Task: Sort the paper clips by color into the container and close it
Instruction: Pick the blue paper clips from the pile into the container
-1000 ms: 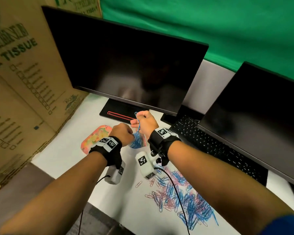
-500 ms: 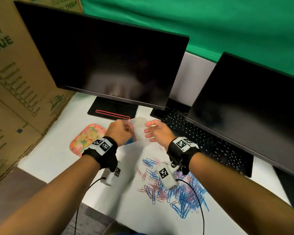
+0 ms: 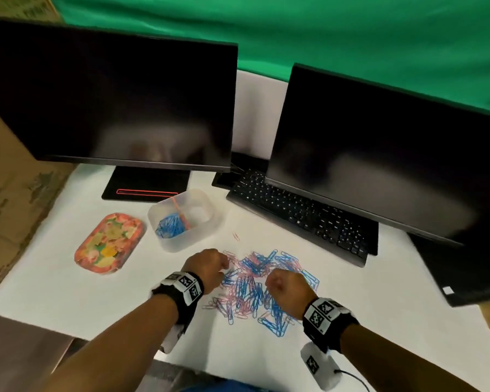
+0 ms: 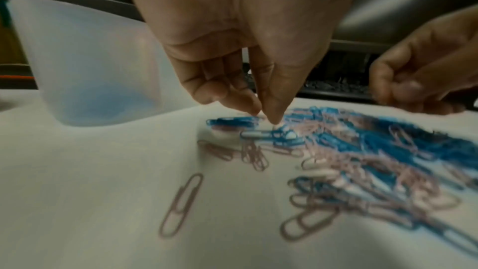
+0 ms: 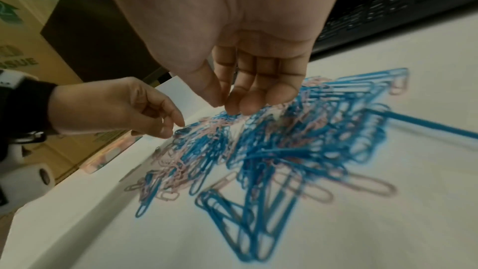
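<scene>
A mixed pile of blue and pink paper clips (image 3: 259, 287) lies on the white table. Behind it to the left stands the translucent container (image 3: 207, 222), uncovered, with blue clips (image 3: 169, 229) in its left compartment beside an orange divider. The patterned lid (image 3: 109, 243) lies left of it. My left hand (image 4: 261, 113) is at the pile's left edge (image 4: 258, 134), thumb and forefinger tips together on the clips; blur hides whether one is pinched. My right hand (image 5: 230, 105) hovers just over the pile (image 5: 271, 150), fingers curled, nothing seen in it.
Two dark monitors (image 3: 111, 103) (image 3: 379, 165) and a black keyboard (image 3: 300, 213) stand close behind the work area. A cardboard box (image 3: 9, 193) walls off the left side. A lone pink clip (image 4: 181, 201) lies apart from the pile.
Both hands have drawn back from the container to the pile. The blue clip my right hand held over the container is out of that hand.
</scene>
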The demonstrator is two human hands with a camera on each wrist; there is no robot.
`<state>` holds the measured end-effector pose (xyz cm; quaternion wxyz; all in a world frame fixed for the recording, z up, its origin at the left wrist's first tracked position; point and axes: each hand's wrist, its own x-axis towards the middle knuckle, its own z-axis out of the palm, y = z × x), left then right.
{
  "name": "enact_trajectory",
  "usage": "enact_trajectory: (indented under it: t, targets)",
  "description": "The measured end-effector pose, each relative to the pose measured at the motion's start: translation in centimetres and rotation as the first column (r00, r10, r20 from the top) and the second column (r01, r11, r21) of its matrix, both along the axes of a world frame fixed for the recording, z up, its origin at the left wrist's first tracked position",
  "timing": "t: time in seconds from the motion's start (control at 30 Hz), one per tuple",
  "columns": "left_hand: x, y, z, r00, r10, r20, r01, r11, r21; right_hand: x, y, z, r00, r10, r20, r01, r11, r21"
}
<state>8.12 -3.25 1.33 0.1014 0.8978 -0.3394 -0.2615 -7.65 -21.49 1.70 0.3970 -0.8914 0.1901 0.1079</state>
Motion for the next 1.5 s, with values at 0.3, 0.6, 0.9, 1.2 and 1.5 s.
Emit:
enact_trajectory:
  t: [0.3, 0.6, 0.9, 1.2, 1.5]
  targets:
    - [-1.4, -0.6, -0.8, 0.990, -0.043, 0.137, 0.035, 0.998, 0.060, -5.1, -1.9, -0.8, 0.997, 0.076, -0.014, -0.077, 0.980, -0.182]
    - [-0.7, 1.2, -0.4, 0.929, 0.292, -0.227, -0.352, 0.888, -0.297, -6.3, 2.7, -2.0, 0.929, 0.362, -0.083, -0.359, 0.817, -0.452]
    - [2.3, 3.7, 0.5, 0.621, 0.535, -0.572, -0.762, 0.581, -0.285, -5.0, 2.9, -1.9, 0.944, 0.317, -0.094, -0.329, 0.879, -0.345]
    - [2.2, 1.0, -0.1, 0.932, 0.336, -0.132, -0.357, 0.913, -0.199, -4.5, 1.4, -1.0, 0.980, -0.197, -0.027, 0.195, 0.924, 0.328]
    - [2.6, 0.3, -1.1, 0.990, 0.134, 0.048, -0.134, 0.991, -0.003, -3.9, 0.7, 0.1, 0.882, -0.408, -0.236, 0.450, 0.579, 0.680]
